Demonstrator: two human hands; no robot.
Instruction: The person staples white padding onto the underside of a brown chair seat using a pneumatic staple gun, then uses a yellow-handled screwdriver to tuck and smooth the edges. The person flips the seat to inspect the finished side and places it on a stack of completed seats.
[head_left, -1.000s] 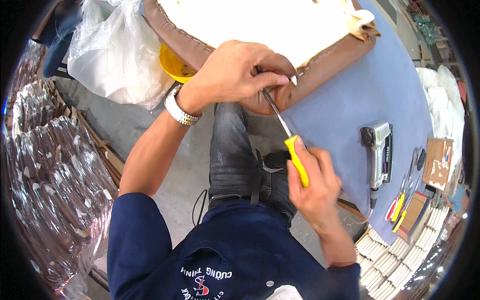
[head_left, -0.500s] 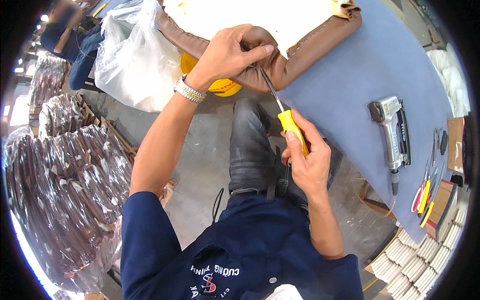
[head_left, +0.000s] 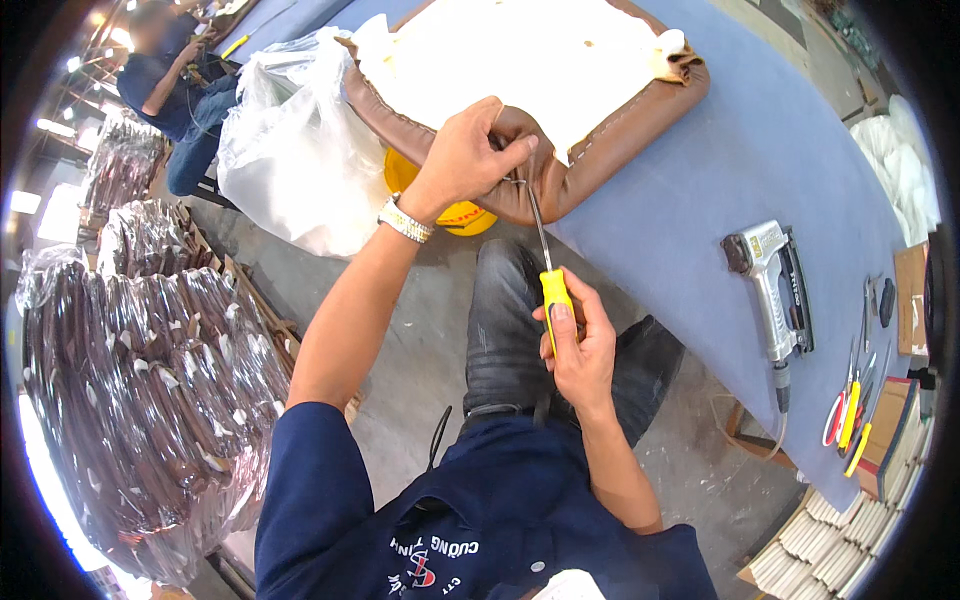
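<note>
A brown leather-covered seat panel (head_left: 635,128) with a bright white underside and pale stitching along its rim lies at the front edge of the blue table. My left hand (head_left: 467,165) is closed on its near corner, pinching the wrinkled leather between thumb and fingers. Below that corner, my right hand (head_left: 585,352) is wrapped around the yellow handle of a screwdriver (head_left: 553,288). The metal shaft points up and away from me, and its tip meets the leather folds just beside my left thumb. Exactly where the tip sits in the folds cannot be made out.
On the blue table (head_left: 660,240), a staple gun (head_left: 772,290) with a hose lies to the right, beside several hand tools (head_left: 852,410). A yellow bucket (head_left: 463,217) and a plastic bag (head_left: 300,150) stand left. Plastic-wrapped brown pieces (head_left: 150,400) fill the far left; another person (head_left: 170,90) sits beyond.
The screwdriver in my right hand has swung left and stands more upright in view. My left hand keeps its grip on the leather. The whole view has shifted slightly.
</note>
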